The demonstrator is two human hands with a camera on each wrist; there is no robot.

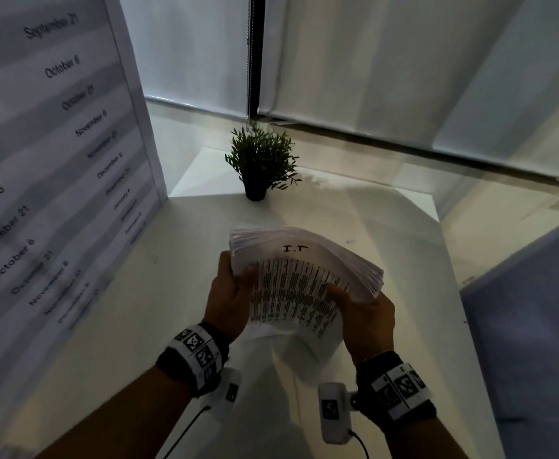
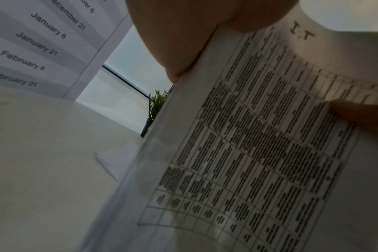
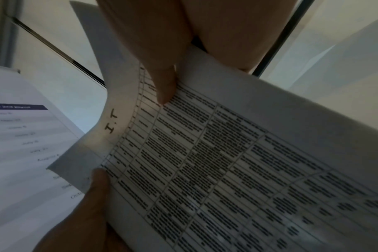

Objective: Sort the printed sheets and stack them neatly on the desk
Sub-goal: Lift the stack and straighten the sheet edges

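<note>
- Thick stack of printed sheets point(image 1: 304, 276), top page marked "I.T", held bowed above the middle of the desk point(image 1: 172, 293).
- Left hand point(image 1: 231, 293) pinching its left edge; right hand point(image 1: 367, 313) pinching the right.
- Judged floppy, slippery; best gripped at opposite edges.

one paper stack point(image 1: 304, 260), perhaps dozens of sheets, one plant point(image 1: 260, 160)

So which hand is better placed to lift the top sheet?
Probably the right hand: its thumb already lies on the top sheet, while the left hand grips the stack edge.
</note>
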